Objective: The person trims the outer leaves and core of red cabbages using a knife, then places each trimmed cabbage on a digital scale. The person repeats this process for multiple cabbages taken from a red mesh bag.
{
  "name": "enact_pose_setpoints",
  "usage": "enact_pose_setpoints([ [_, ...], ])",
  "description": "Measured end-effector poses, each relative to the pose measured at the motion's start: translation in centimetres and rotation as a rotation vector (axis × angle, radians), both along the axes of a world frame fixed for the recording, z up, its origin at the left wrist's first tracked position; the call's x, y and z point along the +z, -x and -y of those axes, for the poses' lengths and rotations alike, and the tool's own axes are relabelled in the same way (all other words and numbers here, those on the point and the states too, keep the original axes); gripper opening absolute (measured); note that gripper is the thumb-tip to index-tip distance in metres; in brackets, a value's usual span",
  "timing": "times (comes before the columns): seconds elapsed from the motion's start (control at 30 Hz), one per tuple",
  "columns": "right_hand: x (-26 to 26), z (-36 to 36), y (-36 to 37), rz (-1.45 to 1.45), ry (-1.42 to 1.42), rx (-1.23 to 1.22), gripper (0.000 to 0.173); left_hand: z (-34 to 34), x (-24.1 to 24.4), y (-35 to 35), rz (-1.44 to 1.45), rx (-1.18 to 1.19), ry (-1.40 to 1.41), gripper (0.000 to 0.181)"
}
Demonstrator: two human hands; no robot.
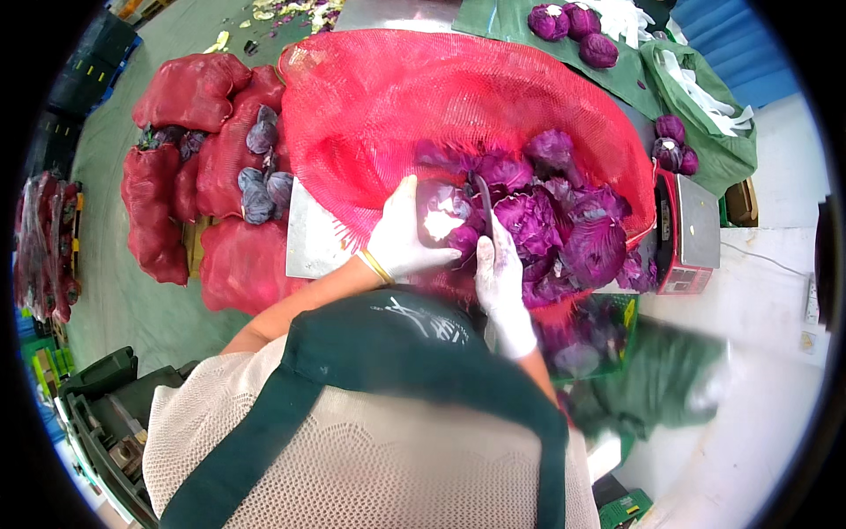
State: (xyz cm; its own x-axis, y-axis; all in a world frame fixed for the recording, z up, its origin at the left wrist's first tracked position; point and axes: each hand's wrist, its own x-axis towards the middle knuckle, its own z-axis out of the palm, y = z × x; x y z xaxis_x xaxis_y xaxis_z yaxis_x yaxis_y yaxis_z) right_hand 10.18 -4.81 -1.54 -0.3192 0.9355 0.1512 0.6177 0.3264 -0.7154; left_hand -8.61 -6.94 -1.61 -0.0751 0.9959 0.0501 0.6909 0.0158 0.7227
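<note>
My left hand [401, 239], in a white glove, cups a red cabbage [451, 206] from its left and near side. The cabbage's pale cut stem end faces up. A knife [485, 202] is in my gloved right hand [501, 281], its blade pointing away from me at the right side of the cabbage. Loose purple cabbage leaves [593, 246] are heaped to the right of the blade. An opened red mesh sack [423, 86] spreads over the metal table [309, 241], behind and under the cabbage and leaves.
Filled red mesh sacks [188, 92] are stacked at left, loose cabbages [256, 198] on them. Trimmed cabbages [598, 51] sit on green cloth at the back. A green bag [717, 155] and a red-bodied scale [697, 221] stand right. Below the table is a green crate [630, 330].
</note>
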Motion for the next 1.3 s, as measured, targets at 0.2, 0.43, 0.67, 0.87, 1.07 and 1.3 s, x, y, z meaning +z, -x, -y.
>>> enact_pose_setpoints([
  [0.2, 2.9, -3.5, 0.9, 0.189, 0.057, 0.193, 0.045, -2.0, 0.9, -0.4, -0.072, -0.107, -0.052, 0.119],
  [0.43, -0.1, -11.2, -0.2, 0.567, 0.098, 0.209, 0.031, -1.7, 0.6, -1.2, -0.139, -0.255, -0.226, 0.118],
  [0.67, 1.4, -9.0, 0.0, 0.16, 0.114, 0.204, 0.041, -1.3, 0.4, 0.6, 0.113, -0.153, -0.015, 0.13],
  [0.87, 3.9, -4.8, 0.8, 0.362, 0.051, 0.356, 0.048, -0.6, 0.1, -0.2, -0.035, -0.096, -0.003, 0.127],
  [1.07, 4.0, -8.4, 2.9, 0.503, 0.006, 0.373, 0.025, -0.5, -1.1, -0.9, 0.001, -0.035, -0.002, 0.124],
  [1.3, -0.1, -14.5, 2.6, 0.46, 0.02, -0.011, 0.044, 3.2, -3.1, 0.1, 0.123, -0.143, -0.225, 0.131],
])
